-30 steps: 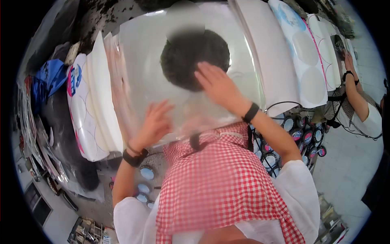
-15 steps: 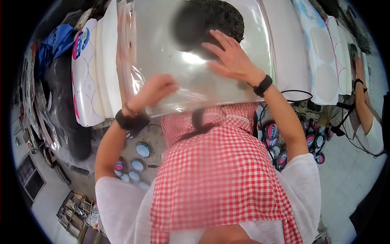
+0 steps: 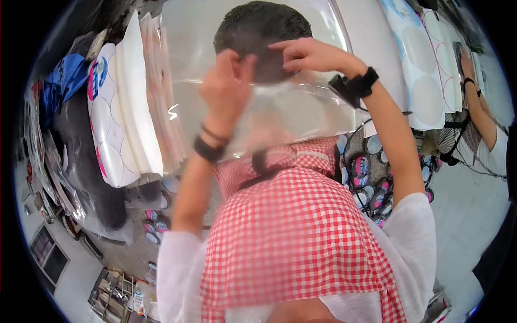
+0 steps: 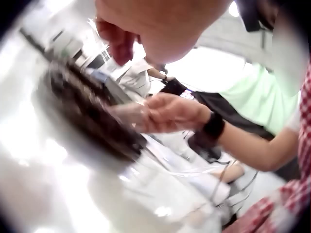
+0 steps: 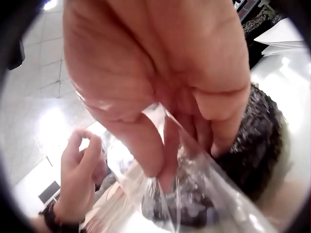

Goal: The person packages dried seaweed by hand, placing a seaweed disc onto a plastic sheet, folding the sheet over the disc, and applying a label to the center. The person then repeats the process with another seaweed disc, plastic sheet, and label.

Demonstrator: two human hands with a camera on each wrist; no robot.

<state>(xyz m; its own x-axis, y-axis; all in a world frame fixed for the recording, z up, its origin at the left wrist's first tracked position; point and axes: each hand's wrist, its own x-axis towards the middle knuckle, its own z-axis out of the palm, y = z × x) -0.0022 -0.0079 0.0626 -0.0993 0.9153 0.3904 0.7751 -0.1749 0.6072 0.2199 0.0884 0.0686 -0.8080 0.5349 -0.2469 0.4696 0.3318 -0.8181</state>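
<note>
A round, rough, dark sheet [image 3: 258, 24] lies under clear plastic film [image 3: 186, 54] at the top of the head view. My right hand [image 3: 318, 55] is over its right side; in the right wrist view the thumb and fingers of that hand [image 5: 160, 82] pinch the film [image 5: 214, 184], pulled into folds. Over the lower left of the dark sheet is my left hand [image 3: 226, 94], blurred, its fingers curled. The right wrist view shows the left hand [image 5: 80, 170] apart from the pinched film, with nothing visible in its fingers.
Stacked white sheets [image 3: 132, 107] and a printed roll [image 3: 105, 118] are at the left, beside a blue bag [image 3: 64, 75]. More sheets [image 3: 425, 64] extend right, toward another person's arm [image 3: 479, 113]. Several small round tins [image 3: 361, 167] sit below.
My left hand has moved up and right toward the dark sheet. My right hand has gone from spread fingers over the film to pinching it, and the film's near part looks lifted.
</note>
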